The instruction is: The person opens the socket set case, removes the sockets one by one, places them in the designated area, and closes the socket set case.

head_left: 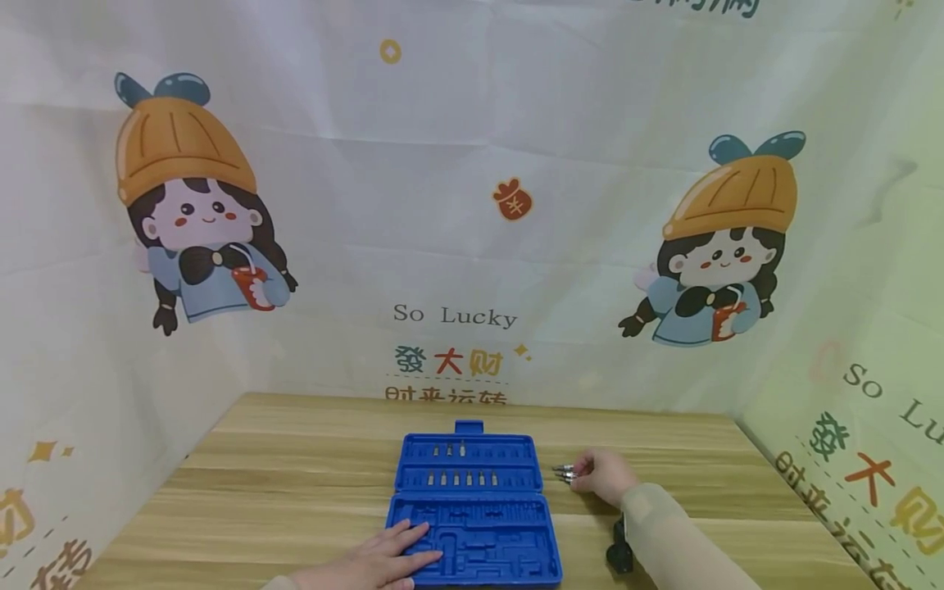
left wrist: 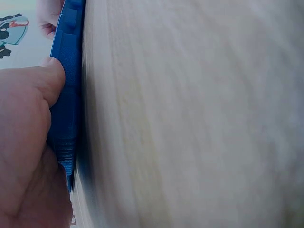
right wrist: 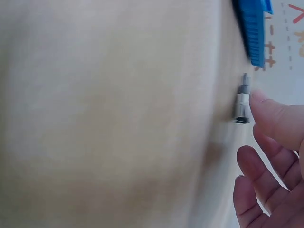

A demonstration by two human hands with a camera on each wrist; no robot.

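A blue plastic bit case (head_left: pixel 509 512) lies unfolded on the wooden table. Short metal bits (head_left: pixel 462 478) stand in two rows of its far half, three in the back row and several in the front. Over the near half's left edge rests my left hand (head_left: pixel 379 561), fingers spread; its thumb (left wrist: pixel 53 78) lies along the case's side (left wrist: pixel 66 95). Right of the case, a few loose metal bits (head_left: pixel 564 473) lie side by side, with my right hand's fingertips at their ends. In the right wrist view, my right hand (right wrist: pixel 280 161) has its thumb tip beside one bit (right wrist: pixel 242 102).
The near half of the case has moulded slots in its floor. A black wrist strap device (head_left: pixel 619 551) hangs under the right sleeve (head_left: pixel 674 533). A printed cloth (head_left: pixel 457 270) encloses the table (head_left: pixel 295 459) at the back and sides.
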